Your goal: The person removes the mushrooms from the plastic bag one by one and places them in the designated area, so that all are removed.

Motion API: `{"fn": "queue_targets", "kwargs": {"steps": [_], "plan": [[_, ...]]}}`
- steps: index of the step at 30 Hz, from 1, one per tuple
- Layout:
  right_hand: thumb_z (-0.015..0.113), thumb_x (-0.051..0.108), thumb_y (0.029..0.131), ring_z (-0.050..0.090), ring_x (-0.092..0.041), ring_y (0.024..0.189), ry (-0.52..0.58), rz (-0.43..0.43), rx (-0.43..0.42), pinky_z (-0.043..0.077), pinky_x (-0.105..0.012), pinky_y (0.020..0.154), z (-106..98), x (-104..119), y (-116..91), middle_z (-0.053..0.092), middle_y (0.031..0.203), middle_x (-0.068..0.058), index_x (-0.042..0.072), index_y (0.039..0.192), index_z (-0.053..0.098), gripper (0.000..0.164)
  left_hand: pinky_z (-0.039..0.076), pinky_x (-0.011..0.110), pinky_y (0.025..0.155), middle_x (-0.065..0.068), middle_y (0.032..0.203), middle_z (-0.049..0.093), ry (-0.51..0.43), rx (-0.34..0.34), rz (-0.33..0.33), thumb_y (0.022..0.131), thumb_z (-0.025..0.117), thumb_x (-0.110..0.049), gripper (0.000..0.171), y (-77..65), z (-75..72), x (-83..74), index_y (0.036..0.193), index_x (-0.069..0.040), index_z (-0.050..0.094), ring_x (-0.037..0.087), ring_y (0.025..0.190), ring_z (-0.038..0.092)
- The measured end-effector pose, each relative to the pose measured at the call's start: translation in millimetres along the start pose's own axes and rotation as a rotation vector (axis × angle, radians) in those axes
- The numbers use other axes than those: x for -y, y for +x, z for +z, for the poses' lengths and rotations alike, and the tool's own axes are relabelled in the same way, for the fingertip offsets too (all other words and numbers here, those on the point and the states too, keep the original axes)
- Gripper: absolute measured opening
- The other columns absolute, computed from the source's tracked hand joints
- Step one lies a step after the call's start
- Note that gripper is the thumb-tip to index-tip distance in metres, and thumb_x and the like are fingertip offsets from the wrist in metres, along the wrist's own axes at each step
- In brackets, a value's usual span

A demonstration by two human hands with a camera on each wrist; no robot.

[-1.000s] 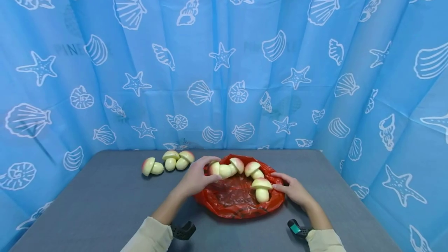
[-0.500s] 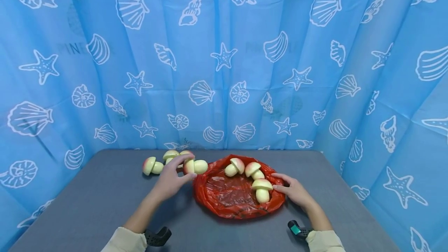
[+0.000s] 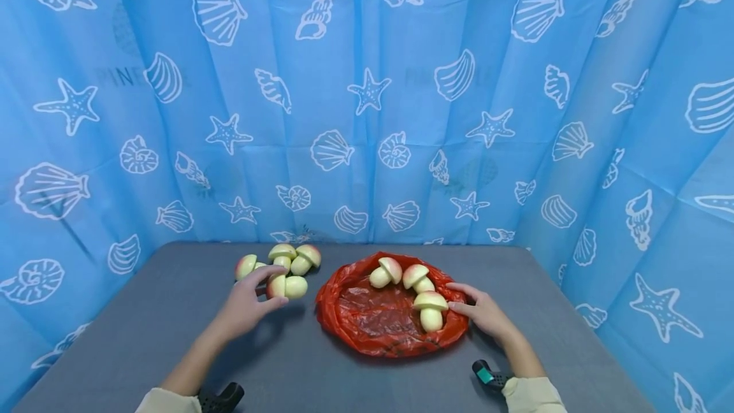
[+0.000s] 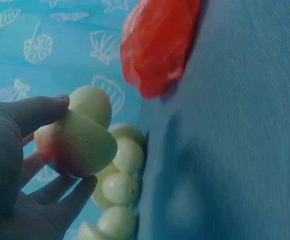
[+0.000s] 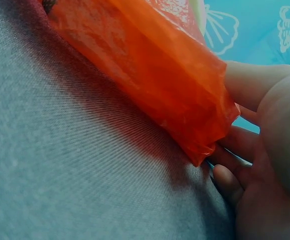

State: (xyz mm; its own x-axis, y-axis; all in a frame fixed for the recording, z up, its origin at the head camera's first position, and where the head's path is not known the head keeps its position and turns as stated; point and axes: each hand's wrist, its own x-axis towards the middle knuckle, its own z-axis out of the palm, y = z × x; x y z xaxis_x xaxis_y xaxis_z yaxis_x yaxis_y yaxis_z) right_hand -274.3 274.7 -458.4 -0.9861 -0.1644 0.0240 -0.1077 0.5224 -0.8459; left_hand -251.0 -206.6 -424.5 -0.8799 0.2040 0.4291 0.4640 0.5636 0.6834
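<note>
My left hand (image 3: 243,308) holds a toy mushroom (image 3: 288,286) by its pink-tinged cap, thumb on one side and fingers on the other. In the left wrist view this mushroom (image 4: 80,142) is raised off the table, its shadow falling on the cloth. On the right, my right hand (image 3: 487,312) grips the rim of a red plastic bag (image 3: 381,350), whose mouth is spread wide. Inside the bag lie three similar mushrooms (image 3: 431,311), along its back and right side. The right wrist view shows the thumb and fingers at the bag's crumpled edge (image 5: 200,120).
Three more mushrooms (image 3: 307,259) lie at the back left of the grey table (image 3: 344,387), just behind my left hand. A blue curtain (image 3: 367,164) with white shell prints hangs behind the table and along its sides.
My left hand has lifted one mushroom from the left of the bag and carried it left over the table. The right hand and the bag have stayed put.
</note>
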Motion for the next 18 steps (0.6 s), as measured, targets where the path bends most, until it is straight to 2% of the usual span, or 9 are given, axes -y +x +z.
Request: {"fn": "queue_targets", "kwargs": {"steps": [8, 12, 18], "plan": [[0.067, 0.029, 0.093, 0.034, -0.046, 0.133, 0.003, -0.002, 0.007, 0.033, -0.059, 0.104, -1.2, -0.2, 0.3, 0.04, 0.145, -0.026, 0.005, 0.138, 0.053, 0.053, 0.053, 0.044, 0.085, 0.016, 0.127, 0.057, 0.002, 0.054, -0.068, 0.082, 0.079, -0.016, 0.05, -12.7, -22.6, 22.3, 0.127, -0.008, 0.06, 0.034, 0.112, 0.057], [0.067, 0.029, 0.093, 0.034, -0.046, 0.133, 0.001, 0.002, 0.004, 0.033, -0.059, 0.104, -1.5, -0.4, 0.4, 0.041, 0.145, -0.026, 0.005, 0.138, 0.053, 0.053, 0.053, 0.044, 0.084, 0.019, 0.127, 0.056, 0.028, 0.047, -0.081, 0.083, 0.078, -0.015, 0.049, -16.7, -34.6, 33.9, 0.128, -0.005, 0.059, 0.036, 0.111, 0.057], [0.068, 0.029, 0.092, 0.034, -0.046, 0.133, -0.001, -0.004, -0.004, 0.032, -0.06, 0.104, -1.4, 0.3, 0.6, 0.041, 0.144, -0.026, 0.006, 0.137, 0.054, 0.053, 0.05, 0.051, 0.085, 0.023, 0.126, 0.055, 0.096, 0.018, -0.094, 0.083, 0.078, -0.013, 0.05, -21.8, -51.7, 47.1, 0.127, -0.002, 0.059, 0.041, 0.111, 0.056]]}}
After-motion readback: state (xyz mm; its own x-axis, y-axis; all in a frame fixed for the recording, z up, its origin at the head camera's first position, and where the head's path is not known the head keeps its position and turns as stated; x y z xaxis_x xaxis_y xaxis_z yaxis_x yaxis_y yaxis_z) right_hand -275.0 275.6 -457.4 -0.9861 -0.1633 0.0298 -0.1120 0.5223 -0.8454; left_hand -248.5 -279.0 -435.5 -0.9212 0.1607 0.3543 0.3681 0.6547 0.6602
